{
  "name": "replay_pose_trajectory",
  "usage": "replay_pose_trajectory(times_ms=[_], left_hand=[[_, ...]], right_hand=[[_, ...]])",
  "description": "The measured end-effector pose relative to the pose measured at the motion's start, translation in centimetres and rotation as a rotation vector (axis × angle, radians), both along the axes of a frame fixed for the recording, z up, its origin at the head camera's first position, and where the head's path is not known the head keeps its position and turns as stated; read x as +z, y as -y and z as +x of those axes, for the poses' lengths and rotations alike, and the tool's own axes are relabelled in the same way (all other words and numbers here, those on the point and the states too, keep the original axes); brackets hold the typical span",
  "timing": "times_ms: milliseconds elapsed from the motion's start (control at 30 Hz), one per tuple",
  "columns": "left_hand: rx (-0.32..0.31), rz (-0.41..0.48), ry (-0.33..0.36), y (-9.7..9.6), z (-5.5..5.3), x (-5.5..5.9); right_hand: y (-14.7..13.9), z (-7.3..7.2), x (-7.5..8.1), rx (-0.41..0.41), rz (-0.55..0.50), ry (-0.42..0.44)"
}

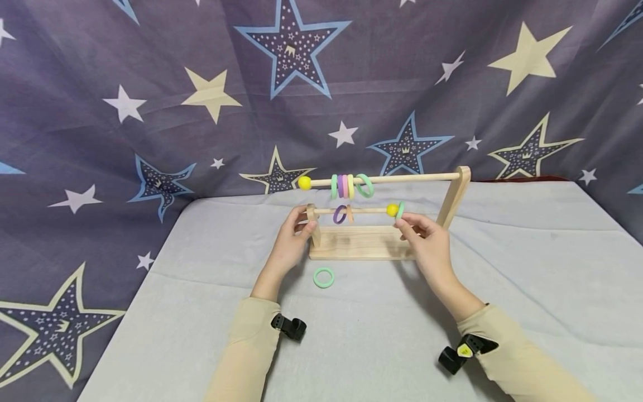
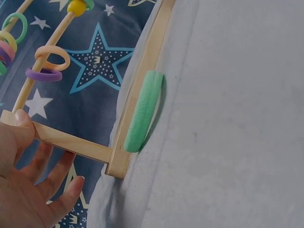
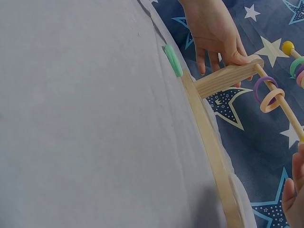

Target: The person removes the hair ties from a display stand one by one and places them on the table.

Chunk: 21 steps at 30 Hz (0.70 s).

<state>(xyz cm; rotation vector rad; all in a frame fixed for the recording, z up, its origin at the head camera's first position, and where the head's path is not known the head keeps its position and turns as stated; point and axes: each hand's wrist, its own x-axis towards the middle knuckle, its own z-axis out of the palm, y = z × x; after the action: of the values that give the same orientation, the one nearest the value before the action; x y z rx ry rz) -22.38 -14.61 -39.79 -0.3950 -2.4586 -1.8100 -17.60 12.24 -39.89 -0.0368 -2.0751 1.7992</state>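
A wooden rack with two rods stands on the cloth. My left hand grips the top of its short post, thumb on the near side. At the lower rod's free end, my right hand pinches a green ring between thumb and fingers. That ring is against the yellow ball; whether it is around the ball cannot be told. A purple ring and an orange ring hang on the lower rod. In the right wrist view, the right fingers show only at the edge.
The upper rod carries several rings, among them a yellow ring, and ends in another yellow ball. A tall post supports it at right. One loose green ring lies before the base. Behind hangs a star-patterned curtain.
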Motion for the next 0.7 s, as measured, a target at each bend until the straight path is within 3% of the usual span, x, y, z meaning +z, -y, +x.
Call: replay_pose_trajectory(times_ms=[233, 267, 700], left_hand=[[-0.005, 0.014, 0.001, 0.0, 0.0, 0.0], [-0.006, 0.014, 0.005, -0.1, 0.3, 0.5], [-0.009, 0.021, -0.003, 0.0, -0.2, -0.1]], right_hand=[[-0.5, 0.3, 0.3, 0.038, 0.031, 0.01], [-0.6, 0.3, 0.3, 0.046, 0.037, 0.011], [-1.6, 0.7, -0.1, 0.089, 0.152, 0.028]])
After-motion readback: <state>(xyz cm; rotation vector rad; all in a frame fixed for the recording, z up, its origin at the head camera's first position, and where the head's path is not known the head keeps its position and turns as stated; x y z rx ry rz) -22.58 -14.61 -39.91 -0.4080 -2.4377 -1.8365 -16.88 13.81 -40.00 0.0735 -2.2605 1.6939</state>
